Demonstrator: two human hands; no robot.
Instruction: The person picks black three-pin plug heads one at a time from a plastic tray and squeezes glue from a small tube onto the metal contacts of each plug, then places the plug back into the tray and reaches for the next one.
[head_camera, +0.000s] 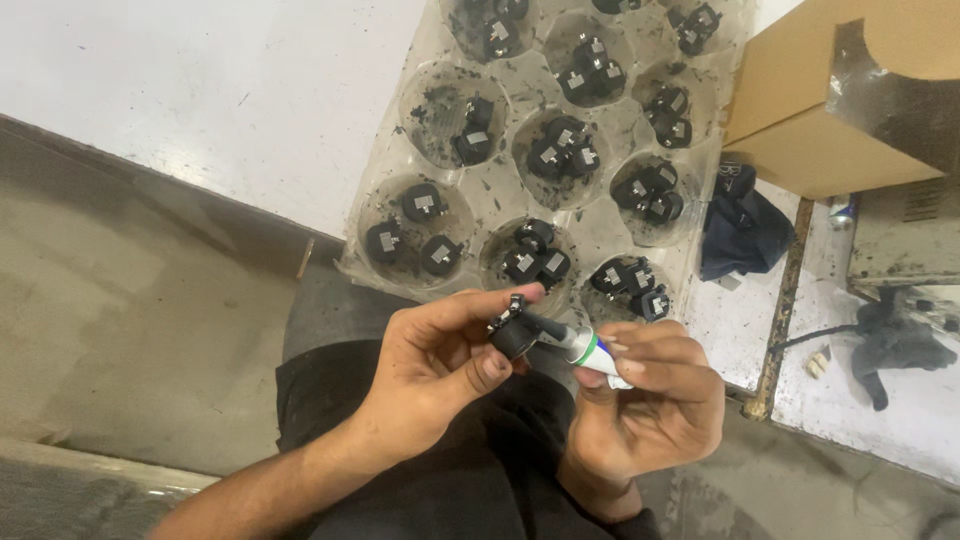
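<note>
L hand (440, 360) on black part (514, 335)

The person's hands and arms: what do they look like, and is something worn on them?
Both the left hand and the right hand are bare, with no gloves, rings or watch visible. The fingertips carry dark, greasy smudges. The left forearm is uncovered, with no sleeve in view. The right wrist shows no sleeve either.

The clear tray (500, 200) (top row especially) and cardboard box (800, 130) run past the upper edge.
</note>
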